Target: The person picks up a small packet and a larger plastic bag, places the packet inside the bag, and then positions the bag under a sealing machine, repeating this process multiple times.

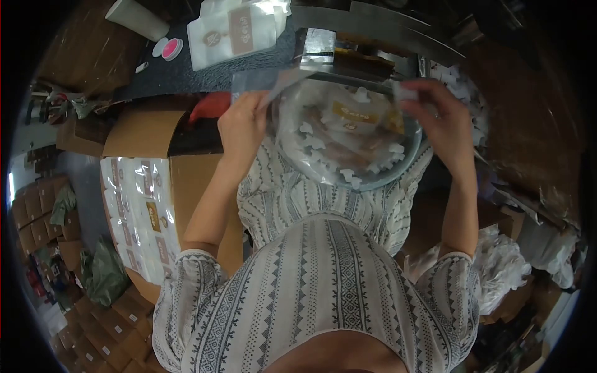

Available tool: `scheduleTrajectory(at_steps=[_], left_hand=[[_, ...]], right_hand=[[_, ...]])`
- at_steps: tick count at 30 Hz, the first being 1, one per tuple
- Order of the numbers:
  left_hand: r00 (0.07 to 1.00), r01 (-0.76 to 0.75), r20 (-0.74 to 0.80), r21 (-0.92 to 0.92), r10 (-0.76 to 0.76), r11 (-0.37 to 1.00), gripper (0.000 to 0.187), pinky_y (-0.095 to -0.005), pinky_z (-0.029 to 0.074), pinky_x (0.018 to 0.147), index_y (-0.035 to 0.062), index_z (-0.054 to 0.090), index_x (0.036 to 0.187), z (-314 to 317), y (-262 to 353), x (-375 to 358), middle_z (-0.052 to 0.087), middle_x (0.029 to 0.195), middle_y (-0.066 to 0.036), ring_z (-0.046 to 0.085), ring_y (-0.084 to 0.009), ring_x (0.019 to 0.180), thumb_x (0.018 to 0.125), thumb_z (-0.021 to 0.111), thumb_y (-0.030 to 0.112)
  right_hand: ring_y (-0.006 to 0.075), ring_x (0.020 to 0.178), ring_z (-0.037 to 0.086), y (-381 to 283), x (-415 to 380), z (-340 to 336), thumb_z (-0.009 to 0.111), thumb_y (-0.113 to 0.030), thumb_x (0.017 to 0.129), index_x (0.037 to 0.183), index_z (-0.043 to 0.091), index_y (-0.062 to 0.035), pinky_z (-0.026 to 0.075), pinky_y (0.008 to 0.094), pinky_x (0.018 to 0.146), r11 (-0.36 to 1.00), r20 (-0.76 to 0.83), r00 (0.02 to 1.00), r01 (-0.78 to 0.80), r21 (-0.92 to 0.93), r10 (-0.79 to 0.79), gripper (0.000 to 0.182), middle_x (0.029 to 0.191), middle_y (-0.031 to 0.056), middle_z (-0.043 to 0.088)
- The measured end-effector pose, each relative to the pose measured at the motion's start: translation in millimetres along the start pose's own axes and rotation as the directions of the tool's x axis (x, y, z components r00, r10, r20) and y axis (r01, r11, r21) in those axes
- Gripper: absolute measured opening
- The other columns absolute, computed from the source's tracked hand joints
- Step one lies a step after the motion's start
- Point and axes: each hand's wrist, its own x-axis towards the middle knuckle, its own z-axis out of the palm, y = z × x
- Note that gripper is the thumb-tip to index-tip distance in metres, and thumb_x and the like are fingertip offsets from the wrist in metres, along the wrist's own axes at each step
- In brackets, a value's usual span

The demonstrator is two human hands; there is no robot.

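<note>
My left hand [241, 127] is closed on the edge of a clear plastic bag [287, 81]. Between the thumb and fingers of my right hand [444, 118] is a small white plastic piece [405, 92], blurred. Below and between both hands, a round basin [373, 184] rests on my lap. Several white plastic pieces [351, 179] like it lie in the basin, along with a translucent pouch [354, 115] with a gold label.
To my left stands an open cardboard box [140, 129] packed with printed pouches [140, 214]. A stack of white pouches [239, 31], a cup [138, 18] and a pink round container [171, 48] sit on the dark mat [161, 74]. Crumpled plastic bags [497, 273] are at right.
</note>
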Motion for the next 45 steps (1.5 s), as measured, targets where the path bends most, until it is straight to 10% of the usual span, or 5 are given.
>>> scheduleTrajectory(at_steps=[7, 21, 31, 39, 45], left_hand=[[0.990, -0.067, 0.120, -0.088, 0.077, 0.994, 0.010, -0.0375, 0.048, 0.058, 0.0071, 0.066, 0.088, -11, 48, 2, 0.062, 0.080, -0.009, 0.062, -0.0298, 0.069, 0.079, 0.064, 0.005], [0.524, 0.852, 0.829, -0.510, -0.197, 0.122, 0.030, -0.0220, 0.050, 0.064, -0.0031, 0.067, 0.095, 72, 60, 50, 0.067, 0.085, -0.007, 0.065, -0.0122, 0.075, 0.087, 0.068, 0.026], [0.991, -0.134, 0.045, 0.528, 0.130, 0.838, 0.057, -0.0449, 0.039, 0.096, -0.0013, 0.048, 0.127, 57, -64, 66, 0.048, 0.132, -0.020, 0.049, -0.0340, 0.117, 0.086, 0.066, 0.034], [0.991, -0.026, 0.136, 0.154, 0.005, 0.988, 0.022, -0.0377, 0.048, 0.072, 0.0056, 0.064, 0.101, 6, -46, 8, 0.062, 0.096, -0.011, 0.060, -0.0309, 0.086, 0.081, 0.067, 0.015], [0.998, -0.064, 0.010, -0.085, 0.065, 0.994, 0.010, -0.0334, 0.047, 0.056, 0.0056, 0.066, 0.088, -16, 43, 9, 0.059, 0.077, -0.008, 0.060, -0.0279, 0.066, 0.078, 0.066, 0.003]], right_hand=[[0.0290, 0.085, 0.061, -22, 13, 32, 0.068, -0.005, 0.077, 0.098, 0.062, -0.0050, 0.051, 0.0358, 0.073, 0.829, 0.133, 0.857, 0.516, -0.217, -0.499, 0.022, 0.092, 0.0103, 0.065], [0.0344, 0.087, 0.064, 34, 18, -24, 0.062, -0.012, 0.082, 0.108, 0.063, -0.0079, 0.050, 0.0406, 0.078, 0.846, -0.217, 0.970, -0.202, -0.493, 0.105, 0.026, 0.101, 0.0147, 0.066], [0.0348, 0.097, 0.060, 96, 33, -29, 0.058, -0.007, 0.079, 0.107, 0.063, -0.0089, 0.048, 0.0431, 0.086, 0.566, 0.010, 0.977, 0.133, -0.814, -0.214, 0.029, 0.107, 0.0160, 0.061], [0.0215, 0.092, 0.063, 32, 3, -39, 0.064, -0.012, 0.084, 0.107, 0.061, -0.0024, 0.049, 0.0334, 0.079, 0.935, -0.088, 0.952, -0.305, -0.179, 0.293, 0.025, 0.101, 0.0116, 0.066], [0.0178, 0.093, 0.063, -11, 5, 34, 0.070, -0.013, 0.082, 0.103, 0.060, -0.0026, 0.048, 0.0296, 0.083, 0.986, 0.055, 0.994, 0.080, 0.148, -0.089, 0.026, 0.099, 0.0067, 0.067]])
